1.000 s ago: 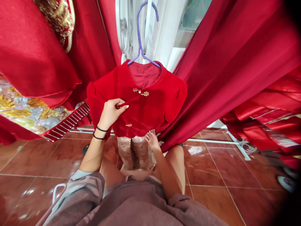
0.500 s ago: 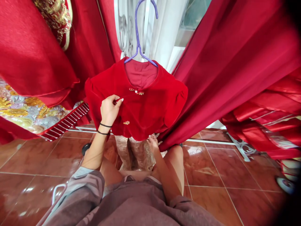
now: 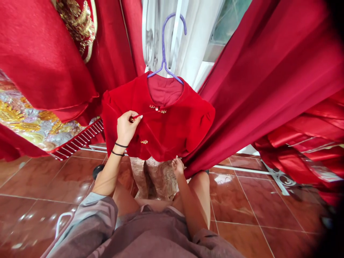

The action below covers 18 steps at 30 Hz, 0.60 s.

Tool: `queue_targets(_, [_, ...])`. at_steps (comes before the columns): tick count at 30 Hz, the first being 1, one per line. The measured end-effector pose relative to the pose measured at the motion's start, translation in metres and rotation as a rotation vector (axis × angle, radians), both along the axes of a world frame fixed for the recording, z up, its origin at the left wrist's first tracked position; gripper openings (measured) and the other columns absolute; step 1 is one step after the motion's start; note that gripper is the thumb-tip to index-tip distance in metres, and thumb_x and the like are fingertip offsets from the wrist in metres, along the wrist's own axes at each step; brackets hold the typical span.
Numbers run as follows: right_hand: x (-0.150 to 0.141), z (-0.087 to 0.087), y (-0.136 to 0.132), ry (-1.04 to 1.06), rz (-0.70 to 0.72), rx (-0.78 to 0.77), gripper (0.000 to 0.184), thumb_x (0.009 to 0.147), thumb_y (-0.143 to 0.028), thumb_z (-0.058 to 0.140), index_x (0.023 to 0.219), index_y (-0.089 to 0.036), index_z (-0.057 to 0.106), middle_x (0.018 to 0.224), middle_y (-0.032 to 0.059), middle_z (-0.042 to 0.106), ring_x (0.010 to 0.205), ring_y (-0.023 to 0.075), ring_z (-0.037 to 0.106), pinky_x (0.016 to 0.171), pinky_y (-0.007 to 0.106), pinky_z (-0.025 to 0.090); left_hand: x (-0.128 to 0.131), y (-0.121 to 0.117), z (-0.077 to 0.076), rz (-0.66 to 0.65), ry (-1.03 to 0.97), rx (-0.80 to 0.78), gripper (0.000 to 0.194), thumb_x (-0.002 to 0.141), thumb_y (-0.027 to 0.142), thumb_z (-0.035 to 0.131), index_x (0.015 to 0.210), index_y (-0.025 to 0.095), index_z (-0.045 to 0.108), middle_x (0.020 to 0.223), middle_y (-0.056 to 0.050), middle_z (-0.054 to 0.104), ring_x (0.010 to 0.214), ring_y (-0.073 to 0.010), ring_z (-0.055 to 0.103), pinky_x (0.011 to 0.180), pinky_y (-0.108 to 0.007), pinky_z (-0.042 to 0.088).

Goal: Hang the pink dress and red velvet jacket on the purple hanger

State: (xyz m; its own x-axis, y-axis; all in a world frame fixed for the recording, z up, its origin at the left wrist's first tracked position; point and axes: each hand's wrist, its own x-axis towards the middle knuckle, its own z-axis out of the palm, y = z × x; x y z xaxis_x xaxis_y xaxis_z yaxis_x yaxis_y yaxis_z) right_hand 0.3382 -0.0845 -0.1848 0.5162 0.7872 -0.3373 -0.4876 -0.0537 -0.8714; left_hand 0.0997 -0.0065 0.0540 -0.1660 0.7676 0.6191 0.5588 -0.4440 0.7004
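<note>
A short red velvet jacket [image 3: 172, 125] with short sleeves hangs from a purple hanger [image 3: 163, 46] in front of me. Jewelled clasps close it at the neck, and a flower-shaped ornament [image 3: 144, 142] sits lower on its front. My left hand [image 3: 127, 125] is closed, its thumb and fingers pinching the fabric at the jacket's left front. Down at the bottom hem, my right hand [image 3: 177, 166] has curled fingers with the tips on the hem edge. Part of its grip is hard to make out.
Red cloth hangs at the left [image 3: 48, 53] and red drapes [image 3: 249, 71] at the right. A white metal rack [image 3: 176, 32] stands behind the hanger. Shiny beige fabric [image 3: 158, 175] lies below the jacket, above a brown tiled floor [image 3: 233, 200].
The jacket and hanger appear slightly lower and further right in view. My left hand keeps its pinch on the front; my right hand stays by the hem, a little lower.
</note>
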Motion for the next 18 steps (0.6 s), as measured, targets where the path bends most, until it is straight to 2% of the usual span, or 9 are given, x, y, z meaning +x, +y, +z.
queue_targets(2, [0.001,0.012,0.0,-0.139,-0.146,-0.037,0.017,0.078,-0.026,0.058,0.087,-0.022,0.045,0.08,-0.001,0.055,0.076,0.0156,0.054,0.07,0.029,0.048,-0.002,-0.004,-0.007,-0.049,-0.038,0.034,0.02,0.079,0.036,0.069,0.084,0.017,0.068,0.08,-0.003,0.069,0.07,-0.0139,0.06,0.069,-0.024,0.047])
queue_targets(4, [0.004,0.037,0.002,-0.283,-0.285,-0.026,0.027,0.076,-0.028,0.058,0.1,-0.021,0.046,0.104,0.0057,0.056,0.1,0.0198,0.054,0.09,0.036,0.047,-0.004,-0.009,-0.018,-0.044,-0.127,0.072,0.025,0.086,0.039,0.059,0.093,0.016,0.068,0.087,-0.005,0.07,0.075,-0.0146,0.063,0.072,-0.025,0.049])
queue_targets(7, [0.001,0.098,0.009,-0.716,-0.392,0.124,0.049,0.08,-0.037,0.056,0.124,-0.018,0.043,0.134,0.0162,0.045,0.127,0.0268,0.043,0.109,0.046,0.035,0.0,-0.017,-0.031,0.132,-0.209,0.203,0.03,0.094,0.037,0.044,0.097,0.016,0.064,0.094,-0.008,0.067,0.086,-0.0166,0.064,0.078,-0.029,0.051])
queue_targets(9, [-0.01,0.146,0.017,-1.064,-0.422,0.245,0.063,0.084,-0.044,0.052,0.137,-0.016,0.034,0.144,0.0215,0.036,0.137,0.032,0.034,0.112,0.055,0.028,0.012,-0.022,-0.031,0.266,-0.156,0.3,0.027,0.092,0.036,0.048,0.102,0.015,0.062,0.101,-0.011,0.065,0.097,-0.0202,0.061,0.089,-0.035,0.049])
queue_targets(11, [-0.027,0.19,0.029,-1.267,-0.38,0.316,0.082,0.083,-0.051,0.055,0.147,-0.015,0.019,0.152,0.0241,0.023,0.145,0.0357,0.021,0.113,0.061,0.023,0.03,-0.024,-0.024,0.343,-0.055,0.328,0.041,0.085,0.039,0.058,0.117,0.013,0.058,0.118,-0.016,0.06,0.114,-0.0269,0.054,0.103,-0.043,0.041])
queue_targets(13, [-0.044,0.222,0.045,-1.358,-0.29,0.321,0.1,0.077,-0.053,0.061,0.151,-0.014,0.007,0.156,0.0252,0.01,0.148,0.0386,0.01,0.112,0.064,0.021,0.047,-0.021,-0.012,0.397,0.034,0.268,0.071,0.077,0.045,0.068,0.135,0.01,0.047,0.138,-0.023,0.047,0.131,-0.0353,0.04,0.111,-0.051,0.029])
queue_targets(15, [-0.051,0.24,0.059,-1.387,-0.246,0.269,0.105,0.073,-0.049,0.064,0.153,-0.014,0.004,0.159,0.0248,0.002,0.148,0.0407,0.005,0.112,0.066,0.02,0.055,-0.014,0.0,0.455,0.086,0.167,0.09,0.072,0.051,0.072,0.144,0.008,0.038,0.15,-0.026,0.031,0.139,-0.0418,0.027,0.113,-0.057,0.021])
queue_targets(16, [-0.049,0.244,0.065,-1.388,-0.257,0.231,0.103,0.073,-0.044,0.064,0.153,-0.014,0.007,0.16,0.0238,0.001,0.148,0.0412,0.005,0.111,0.067,0.019,0.052,-0.011,0.006,0.481,0.101,0.126,0.093,0.072,0.052,0.072,0.146,0.009,0.036,0.153,-0.026,0.027,0.14,-0.0434,0.025,0.113,-0.059,0.02])
queue_targets(18, [-0.03,0.248,0.075,-1.376,-0.313,0.183,0.093,0.073,-0.035,0.061,0.153,-0.016,0.017,0.161,0.0205,0.008,0.149,0.0405,0.008,0.112,0.067,0.017,0.034,-0.005,0.015,0.511,0.133,0.096,0.087,0.075,0.05,0.07,0.146,0.013,0.038,0.154,-0.024,0.028,0.138,-0.0436,0.028,0.111,-0.061,0.02])
